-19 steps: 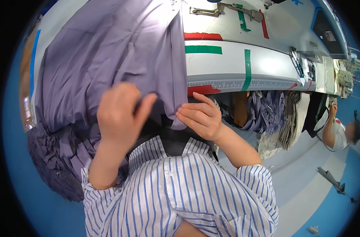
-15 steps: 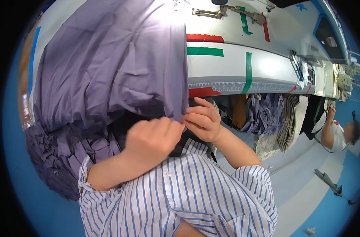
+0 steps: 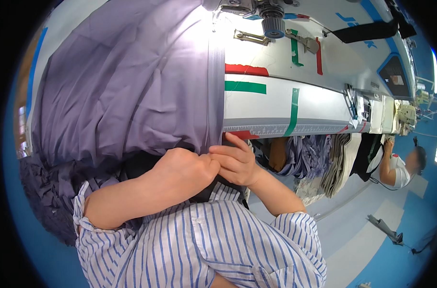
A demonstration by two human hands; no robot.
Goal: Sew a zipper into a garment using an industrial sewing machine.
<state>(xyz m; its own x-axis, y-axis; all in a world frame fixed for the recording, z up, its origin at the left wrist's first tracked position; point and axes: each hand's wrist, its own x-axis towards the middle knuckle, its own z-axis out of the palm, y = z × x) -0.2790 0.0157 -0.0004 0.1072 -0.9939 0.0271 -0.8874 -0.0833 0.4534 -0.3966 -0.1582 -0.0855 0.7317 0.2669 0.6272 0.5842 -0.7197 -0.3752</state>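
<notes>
A large sheet of purple-grey fabric point(image 3: 127, 91) lies over the white sewing table point(image 3: 276, 103) and hangs off its near edge. My left hand point(image 3: 185, 168) is curled closed at that hanging edge, close to my body. My right hand point(image 3: 235, 161) presses against it, thumb and fingers pinched on the fabric's lower corner below the table edge. The fabric's straight right edge runs up toward the sewing machine head point(image 3: 261, 12) at the top. Both forearms come out of blue-and-white striped sleeves point(image 3: 199, 245).
Red and green tape strips point(image 3: 245, 79) mark the table top. More purple fabric point(image 3: 45, 192) is heaped at my lower left. Bundles of cloth point(image 3: 319, 161) hang to the right under the table. Another person point(image 3: 396, 165) works at the far right on a blue floor.
My left hand has dropped from the fabric's underside to the hanging edge and closed beside my right hand. The view has moved nearer the table, bringing the machine head in.
</notes>
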